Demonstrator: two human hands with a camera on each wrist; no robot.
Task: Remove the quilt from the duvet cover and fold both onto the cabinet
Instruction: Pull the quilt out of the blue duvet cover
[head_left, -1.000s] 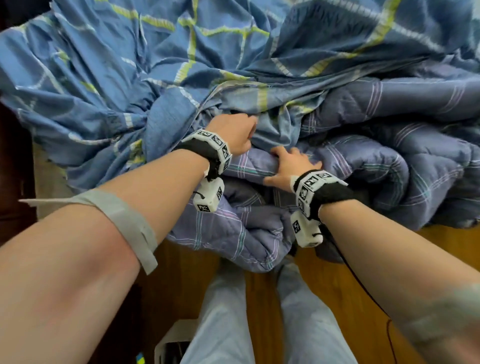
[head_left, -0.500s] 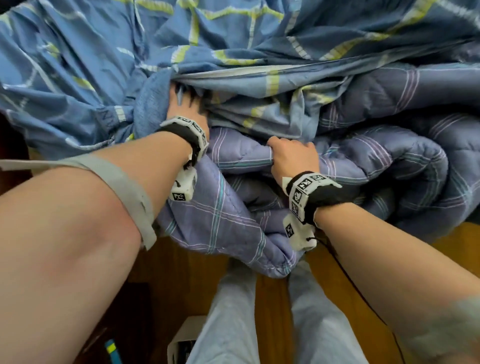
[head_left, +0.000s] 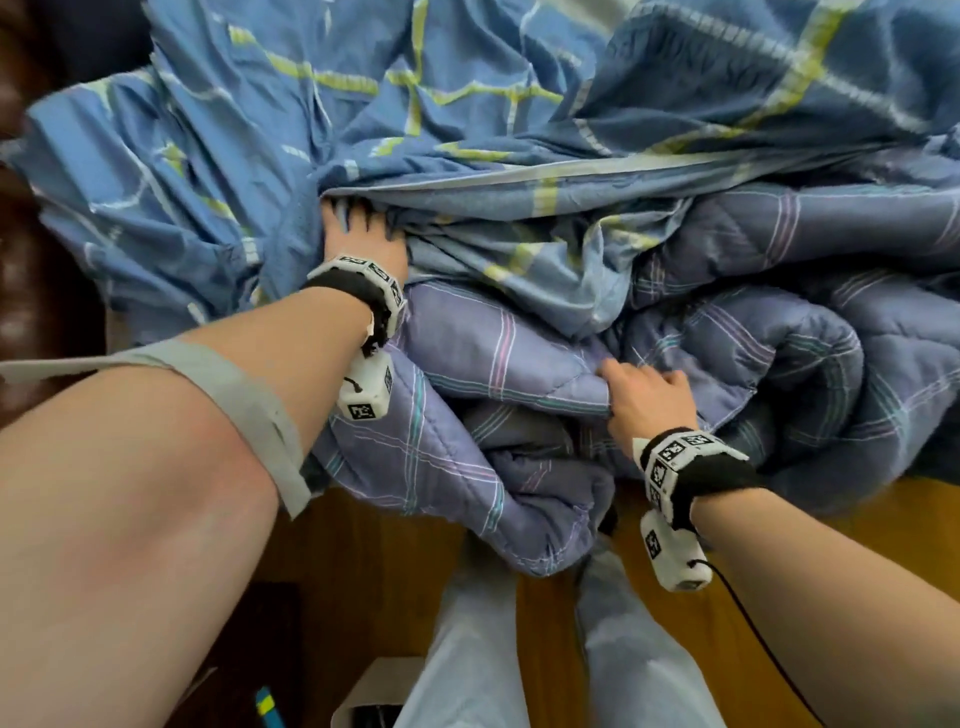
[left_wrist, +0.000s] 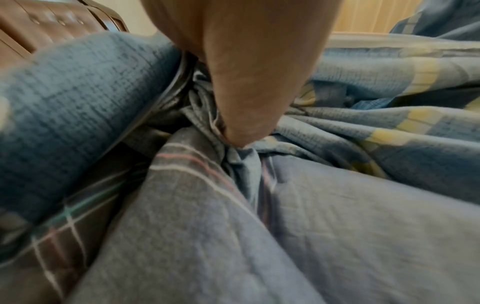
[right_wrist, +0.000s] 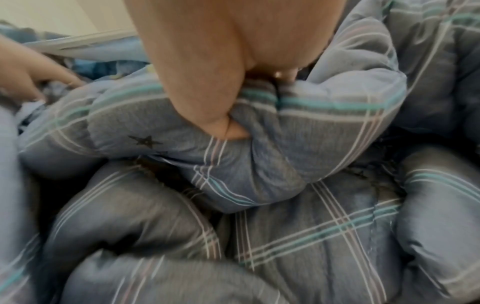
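Note:
The blue duvet cover (head_left: 467, 104) with yellow stripes lies crumpled across the upper view. The purple-blue plaid quilt (head_left: 467, 353) spills out of its opening toward me. My left hand (head_left: 358, 228) reaches under the cover's hem, fingertips hidden by the cloth. In the left wrist view the thumb (left_wrist: 246, 102) pinches bunched cover fabric (left_wrist: 389, 133) above the quilt (left_wrist: 337, 226). My right hand (head_left: 644, 395) grips a thick fold of quilt. The right wrist view shows this hand (right_wrist: 207, 72) with fingers and thumb dug into the quilt (right_wrist: 324, 123).
Wooden floor (head_left: 883, 519) shows below the bedding. A brown tufted surface (head_left: 31, 260) stands at the far left. My legs in light trousers (head_left: 467, 649) are beneath the hanging quilt, with a white box (head_left: 374, 691) beside them. A black cable (head_left: 753, 623) trails from my right wrist.
My left hand went from a fist on the cover to reaching up under its hem. My right hand drew the quilt fold down and to the right, and more quilt shows.

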